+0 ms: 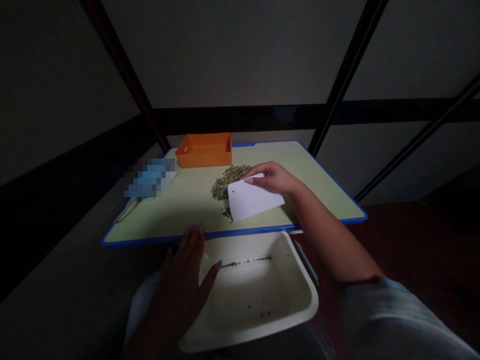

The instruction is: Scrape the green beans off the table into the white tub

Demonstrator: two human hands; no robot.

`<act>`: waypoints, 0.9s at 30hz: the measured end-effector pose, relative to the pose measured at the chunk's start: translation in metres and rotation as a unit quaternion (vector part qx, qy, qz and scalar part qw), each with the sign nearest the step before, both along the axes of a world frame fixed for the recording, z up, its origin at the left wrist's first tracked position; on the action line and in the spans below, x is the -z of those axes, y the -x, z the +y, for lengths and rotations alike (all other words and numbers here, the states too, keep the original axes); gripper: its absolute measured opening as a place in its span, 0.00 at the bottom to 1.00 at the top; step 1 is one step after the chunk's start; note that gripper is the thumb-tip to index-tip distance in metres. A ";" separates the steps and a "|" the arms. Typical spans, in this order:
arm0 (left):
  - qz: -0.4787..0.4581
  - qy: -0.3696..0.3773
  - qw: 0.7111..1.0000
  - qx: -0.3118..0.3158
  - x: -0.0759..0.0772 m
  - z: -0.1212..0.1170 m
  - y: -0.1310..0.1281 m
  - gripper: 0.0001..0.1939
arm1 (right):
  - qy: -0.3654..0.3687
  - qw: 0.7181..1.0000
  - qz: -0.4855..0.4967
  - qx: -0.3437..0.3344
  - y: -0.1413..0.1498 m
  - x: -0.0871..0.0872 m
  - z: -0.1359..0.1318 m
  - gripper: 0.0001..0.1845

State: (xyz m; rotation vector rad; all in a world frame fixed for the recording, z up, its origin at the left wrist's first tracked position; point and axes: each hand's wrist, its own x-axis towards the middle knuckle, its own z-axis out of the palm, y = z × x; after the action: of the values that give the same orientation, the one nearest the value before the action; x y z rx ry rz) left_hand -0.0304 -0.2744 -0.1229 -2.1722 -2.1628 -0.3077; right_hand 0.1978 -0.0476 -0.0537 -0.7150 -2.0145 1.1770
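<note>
My right hand (pixel 273 179) pinches the top edge of a white scraper (pixel 255 201), a flat trapezoid with a small dark dot near one corner. Its blade stands tilted on the table, at the near right side of a spread of small greenish-brown grains (pixel 228 177), and hides part of them. Below the table's front edge is a white basin (pixel 300 312), with a line of grains along its far inner side and several loose ones on its floor. My left hand (pixel 183 275) lies over the basin's left rim, fingers stretched out toward the table edge, thumb spread inside.
An orange open box (pixel 204 159) stands at the back left of the pale table (pixel 315 185), which has a blue edge. A blurred-out blue object (pixel 150 177) with a white cord lies at the left edge. Dark-framed panels (pixel 240 55) rise behind the table.
</note>
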 end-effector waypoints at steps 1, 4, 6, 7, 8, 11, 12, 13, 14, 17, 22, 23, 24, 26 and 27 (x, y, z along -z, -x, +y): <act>0.002 0.001 1.000 0.000 -0.001 0.000 0.000 0.35 | 0.000 1.000 -0.002 0.003 0.000 0.000 0.000 0.17; 0.005 0.011 1.000 -0.003 -0.004 0.000 -0.001 0.35 | -0.007 1.000 -0.004 0.007 0.001 0.000 -0.001 0.18; 0.007 0.014 1.000 -0.003 -0.004 0.000 0.000 0.35 | -0.018 1.000 -0.005 0.003 0.003 0.001 -0.001 0.17; 0.009 0.012 1.000 -0.001 -0.003 0.000 0.000 0.35 | -0.025 1.000 -0.005 0.000 0.003 0.002 -0.001 0.17; 0.011 0.009 1.000 0.000 -0.002 0.000 0.001 0.35 | -0.032 0.999 -0.006 -0.003 0.004 0.003 0.000 0.16; 0.018 -0.007 1.000 0.003 0.003 0.001 0.003 0.35 | -0.048 0.999 -0.012 -0.006 0.004 0.004 0.003 0.15; 0.020 -0.011 1.000 0.003 0.004 0.002 0.004 0.35 | -0.052 0.998 -0.016 -0.003 0.003 0.005 0.004 0.15; 0.022 -0.015 1.000 0.005 0.005 0.002 0.005 0.35 | -0.057 0.998 -0.019 0.003 0.003 0.004 0.005 0.15; 0.025 -0.018 1.000 0.007 0.006 0.002 0.005 0.36 | -0.062 0.998 -0.020 0.011 0.001 0.004 0.007 0.15; 0.030 -0.021 0.999 0.011 0.006 0.002 0.006 0.36 | -0.070 0.997 -0.015 0.025 -0.001 0.003 0.008 0.15; 0.028 -0.010 1.000 0.011 0.003 0.000 0.004 0.35 | -0.067 0.998 0.009 0.010 0.004 0.002 0.000 0.15; 0.025 -0.007 1.000 0.007 0.002 -0.001 0.003 0.35 | -0.067 0.998 0.010 0.012 0.006 0.003 -0.001 0.15; 0.023 -0.004 1.000 0.003 0.001 -0.001 0.003 0.35 | -0.067 0.998 0.009 0.013 0.007 0.003 -0.003 0.15; 0.019 0.003 1.000 -0.003 0.000 -0.001 0.002 0.35 | -0.069 0.998 0.004 0.013 0.008 0.004 -0.004 0.15; 0.017 0.006 1.000 -0.004 0.000 -0.001 0.001 0.35 | -0.070 0.997 0.003 0.013 0.009 0.005 -0.004 0.15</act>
State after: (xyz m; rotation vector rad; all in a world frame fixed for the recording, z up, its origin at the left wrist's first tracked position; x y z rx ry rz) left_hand -0.0318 -0.2755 -0.1229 -2.1586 -2.1611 -0.2555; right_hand 0.1890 -0.0513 -0.0586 -0.6663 -2.0537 1.0109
